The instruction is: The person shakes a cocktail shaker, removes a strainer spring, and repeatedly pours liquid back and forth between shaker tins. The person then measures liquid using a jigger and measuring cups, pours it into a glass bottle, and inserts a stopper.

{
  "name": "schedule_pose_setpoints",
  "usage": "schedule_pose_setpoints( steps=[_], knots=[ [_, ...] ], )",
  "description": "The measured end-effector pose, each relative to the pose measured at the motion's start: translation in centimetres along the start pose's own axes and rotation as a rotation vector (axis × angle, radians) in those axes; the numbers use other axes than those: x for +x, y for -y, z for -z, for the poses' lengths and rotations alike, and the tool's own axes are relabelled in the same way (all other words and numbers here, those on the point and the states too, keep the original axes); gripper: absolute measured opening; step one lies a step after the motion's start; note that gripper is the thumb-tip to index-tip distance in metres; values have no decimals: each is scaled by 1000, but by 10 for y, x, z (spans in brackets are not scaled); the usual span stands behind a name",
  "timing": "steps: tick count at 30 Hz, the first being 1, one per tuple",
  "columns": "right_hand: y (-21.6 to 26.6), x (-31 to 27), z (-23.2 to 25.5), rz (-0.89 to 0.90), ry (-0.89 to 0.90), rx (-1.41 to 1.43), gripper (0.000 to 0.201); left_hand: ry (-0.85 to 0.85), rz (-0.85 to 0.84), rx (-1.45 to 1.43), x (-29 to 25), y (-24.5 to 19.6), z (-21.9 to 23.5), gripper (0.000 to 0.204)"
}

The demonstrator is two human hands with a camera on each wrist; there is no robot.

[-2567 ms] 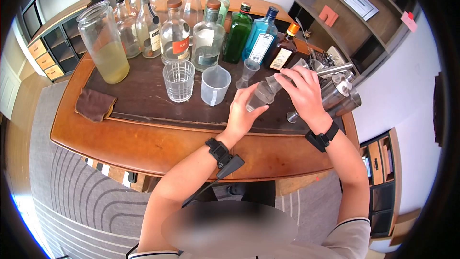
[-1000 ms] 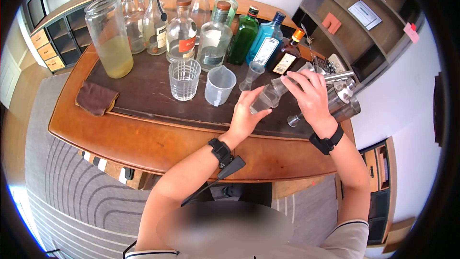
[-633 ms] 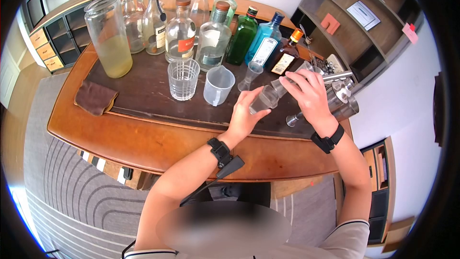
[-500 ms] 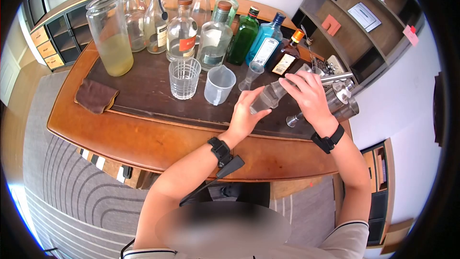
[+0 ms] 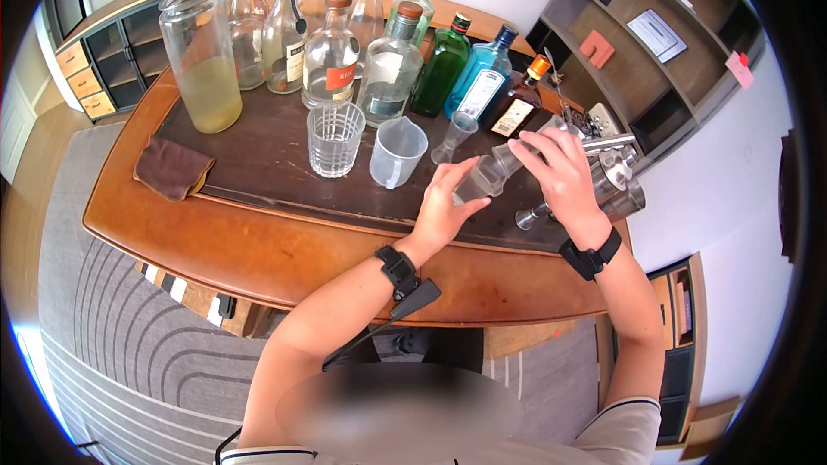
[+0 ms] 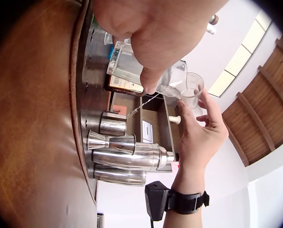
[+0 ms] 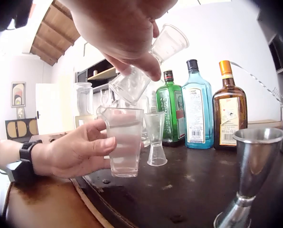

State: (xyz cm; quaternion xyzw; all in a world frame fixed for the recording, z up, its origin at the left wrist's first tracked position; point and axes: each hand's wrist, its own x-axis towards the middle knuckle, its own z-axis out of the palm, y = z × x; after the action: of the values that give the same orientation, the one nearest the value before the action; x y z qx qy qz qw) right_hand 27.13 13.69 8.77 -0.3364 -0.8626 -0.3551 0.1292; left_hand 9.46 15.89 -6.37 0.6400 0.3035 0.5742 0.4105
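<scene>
In the right wrist view my left hand (image 7: 82, 149) grips a clear spouted glass (image 7: 124, 154) holding clear liquid, just above the table. My right hand (image 7: 127, 35) pinches a clear double-ended jigger (image 7: 169, 43), tilted, with its lower cup (image 7: 129, 86) over the glass's rim. In the head view my left hand (image 5: 444, 207) and right hand (image 5: 560, 176) are close together. A second clear jigger (image 7: 155, 137) stands beside the glass. Whether liquid is flowing I cannot tell.
Several bottles (image 5: 444, 69) line the table's back. A cut-glass tumbler (image 5: 335, 142) and plastic measuring cup (image 5: 398, 155) stand left of my hands, with a tall pitcher (image 5: 202, 77) and brown cloth (image 5: 172, 168) farther left. A steel jigger (image 7: 255, 161) and shakers (image 6: 127, 156) stand right.
The jigger has tilted more and lies closer over the glass than at first. Both hands keep their holds. The head view has shifted slightly.
</scene>
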Motion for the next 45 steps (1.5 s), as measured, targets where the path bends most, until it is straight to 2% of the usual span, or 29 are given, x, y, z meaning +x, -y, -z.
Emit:
schedule_pose_setpoints(
  steps=[11,15,18,20,21,23,24,25,27,29,33,41,43,44,45],
  knots=[
    [-1,1,2,19,27,10,44,-3,-6,-7,0,1,-1,65],
    [1,1,2,-8,-16,14,46,-8,-5,-19,-1,0,0,65],
    [-3,-1,-5,-5,47,35,49,4,-13,-4,0,2,-1,66],
    [-7,1,-9,-200,-49,159,42,-2,-14,-16,0,1,-1,66],
    [-9,2,-14,-200,-48,159,42,-2,-13,-17,0,1,0,66],
    [-13,1,-29,-815,-147,691,41,20,25,-6,-1,1,1,67],
    [-17,2,-34,-902,-195,823,39,28,22,-3,0,1,1,67],
    [-19,1,-42,-909,-201,821,39,17,10,-5,0,3,1,66],
    [-16,-3,-62,-1028,-342,1103,40,17,-2,-8,-1,7,-2,66],
    [-9,-12,-84,-1072,-264,1118,39,-47,-31,-29,-2,11,-5,66],
    [12,-23,-117,-1304,-118,1154,44,-46,-25,11,-2,16,-6,67],
    [20,-31,-144,-1360,-132,1041,46,-83,-17,82,-3,9,-2,63],
    [22,-32,-147,-1347,-150,1100,60,-74,-20,85,-3,11,-2,63],
    [26,-32,-146,-1352,-152,1102,60,-70,-24,85,-3,12,-3,63],
    [33,-31,-145,-1358,-159,971,68,-65,-22,88,-3,13,-3,63]
  ],
)
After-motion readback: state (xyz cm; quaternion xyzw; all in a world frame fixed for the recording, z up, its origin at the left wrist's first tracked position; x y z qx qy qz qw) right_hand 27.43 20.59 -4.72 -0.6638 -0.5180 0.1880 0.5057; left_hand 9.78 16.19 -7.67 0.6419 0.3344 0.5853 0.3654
